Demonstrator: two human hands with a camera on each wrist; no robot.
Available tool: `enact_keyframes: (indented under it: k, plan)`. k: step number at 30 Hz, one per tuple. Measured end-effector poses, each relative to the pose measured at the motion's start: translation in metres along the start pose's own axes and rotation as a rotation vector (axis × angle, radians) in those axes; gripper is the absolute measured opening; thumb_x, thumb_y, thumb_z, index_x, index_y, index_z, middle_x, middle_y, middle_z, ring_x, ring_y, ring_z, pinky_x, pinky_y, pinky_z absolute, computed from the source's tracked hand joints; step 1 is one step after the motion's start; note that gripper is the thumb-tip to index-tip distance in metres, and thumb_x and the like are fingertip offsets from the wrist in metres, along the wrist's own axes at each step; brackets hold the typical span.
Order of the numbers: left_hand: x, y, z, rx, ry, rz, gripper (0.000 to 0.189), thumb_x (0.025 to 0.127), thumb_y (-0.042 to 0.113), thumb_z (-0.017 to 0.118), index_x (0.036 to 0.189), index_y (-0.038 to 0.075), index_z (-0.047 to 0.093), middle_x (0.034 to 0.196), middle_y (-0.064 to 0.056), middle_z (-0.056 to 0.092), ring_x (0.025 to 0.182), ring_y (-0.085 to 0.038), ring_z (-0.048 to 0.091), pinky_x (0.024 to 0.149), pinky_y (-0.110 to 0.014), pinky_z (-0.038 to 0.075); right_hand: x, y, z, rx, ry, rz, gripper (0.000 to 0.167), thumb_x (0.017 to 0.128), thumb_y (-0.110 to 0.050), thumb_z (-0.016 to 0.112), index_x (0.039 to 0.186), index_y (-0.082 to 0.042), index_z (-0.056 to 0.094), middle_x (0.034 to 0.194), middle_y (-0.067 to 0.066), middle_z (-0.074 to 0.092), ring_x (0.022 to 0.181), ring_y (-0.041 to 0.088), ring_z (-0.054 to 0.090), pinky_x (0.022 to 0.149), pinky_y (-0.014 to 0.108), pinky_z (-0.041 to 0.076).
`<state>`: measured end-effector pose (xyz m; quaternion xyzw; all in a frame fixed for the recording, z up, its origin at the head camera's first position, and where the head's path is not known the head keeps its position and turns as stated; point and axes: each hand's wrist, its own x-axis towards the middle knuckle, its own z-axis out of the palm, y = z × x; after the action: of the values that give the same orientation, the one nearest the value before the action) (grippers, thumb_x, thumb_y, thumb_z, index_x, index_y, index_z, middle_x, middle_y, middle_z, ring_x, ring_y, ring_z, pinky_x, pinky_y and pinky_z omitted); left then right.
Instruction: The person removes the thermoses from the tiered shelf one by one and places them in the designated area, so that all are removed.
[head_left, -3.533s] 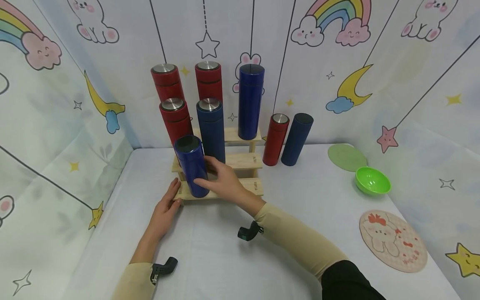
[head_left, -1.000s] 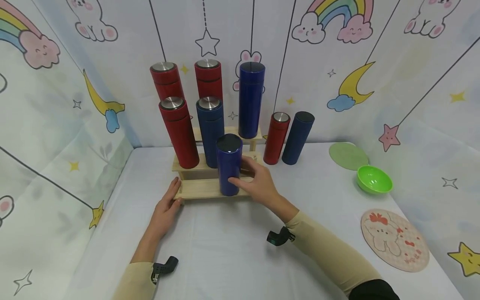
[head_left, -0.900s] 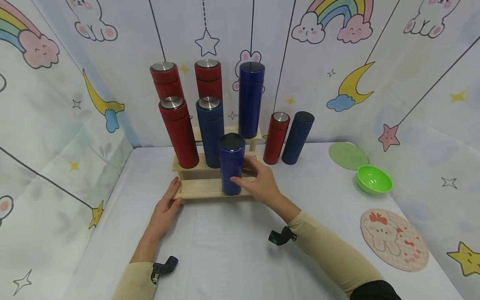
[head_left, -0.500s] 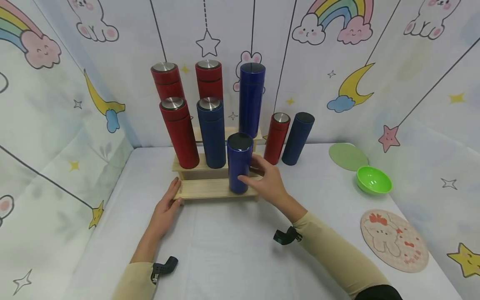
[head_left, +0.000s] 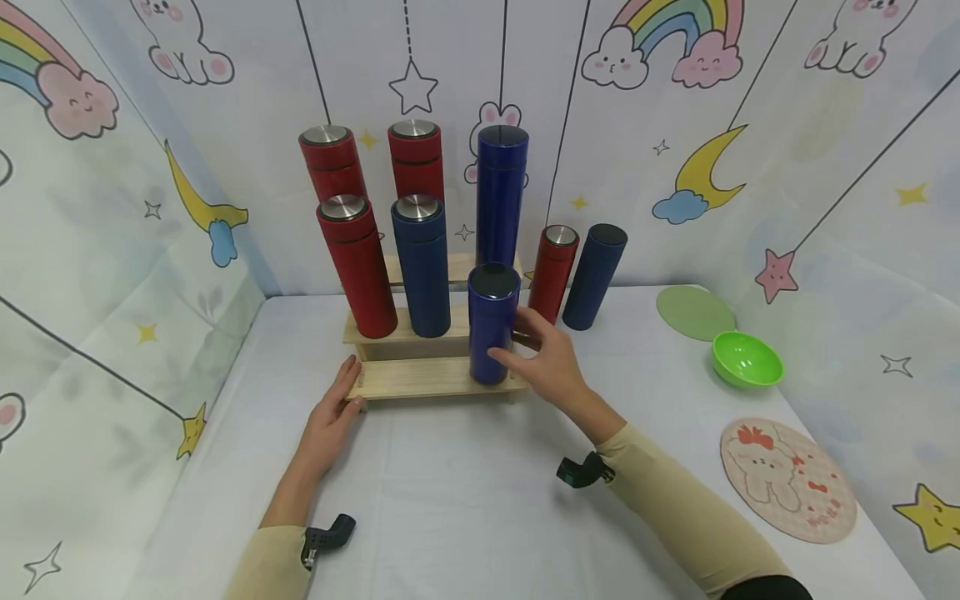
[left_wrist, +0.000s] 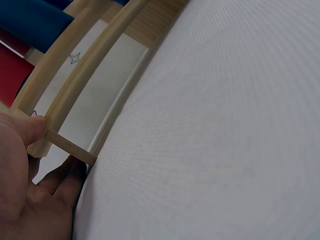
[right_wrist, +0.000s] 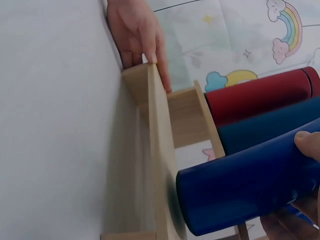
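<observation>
My right hand [head_left: 553,360] grips a glossy blue cylindrical flask [head_left: 491,323], tiered pale-wood rack [head_left: 412,379] just below; my left hand [head_left: 330,418] holds that rack's left end.

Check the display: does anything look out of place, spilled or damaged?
Nothing looks spilled or damaged. What stands out is a red bottle and a dark blue bottle on the table, beside the wooden rack, while other bottles stand on it.
</observation>
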<state>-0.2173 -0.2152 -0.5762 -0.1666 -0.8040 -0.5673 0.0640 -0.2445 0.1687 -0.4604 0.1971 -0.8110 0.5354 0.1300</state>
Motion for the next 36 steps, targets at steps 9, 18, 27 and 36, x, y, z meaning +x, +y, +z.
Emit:
enact_keyframes:
  k: [9,18,27,36]
  plan:
    - [0.000,0.002,0.000,-0.001,0.000,-0.004,0.058,0.113,0.004,0.055,0.168,0.004,0.037,0.179,-0.013,0.020,0.164,-0.033,0.014,0.119,-0.008,0.022,-0.003,0.003,-0.012,-0.036,0.014,0.032,0.063,0.093,-0.018,0.090,0.149,-0.008,0.062,0.141,0.011,0.070,0.126,0.030,0.069,0.105,0.047,0.057]
    - [0.000,0.001,0.001,0.013,0.005,-0.001,0.058,0.113,0.006,0.055,0.168,0.004,0.038,0.179,-0.014,0.021,0.164,-0.034,0.015,0.119,-0.009,0.022,-0.007,0.008,-0.023,-0.038,0.033,0.030,0.062,0.094,-0.018,0.089,0.149,-0.007,0.061,0.140,0.012,0.070,0.125,0.031,0.070,0.104,0.048,0.058]
    - [0.000,0.002,0.001,0.015,0.008,-0.006,0.057,0.113,0.006,0.055,0.168,0.003,0.038,0.179,-0.013,0.022,0.164,-0.032,0.016,0.120,-0.009,0.022,-0.011,0.011,-0.034,-0.038,0.055,0.060,0.062,0.094,-0.016,0.089,0.148,-0.004,0.062,0.138,0.016,0.071,0.124,0.034,0.070,0.105,0.051,0.057]
    - [0.000,0.000,0.000,0.022,0.003,-0.019,0.058,0.114,0.008,0.056,0.169,0.006,0.038,0.179,-0.011,0.021,0.164,-0.034,0.014,0.119,-0.008,0.021,-0.014,0.016,-0.044,-0.068,0.081,0.067,0.062,0.094,-0.017,0.089,0.148,-0.005,0.061,0.139,0.017,0.070,0.124,0.035,0.070,0.104,0.052,0.057]
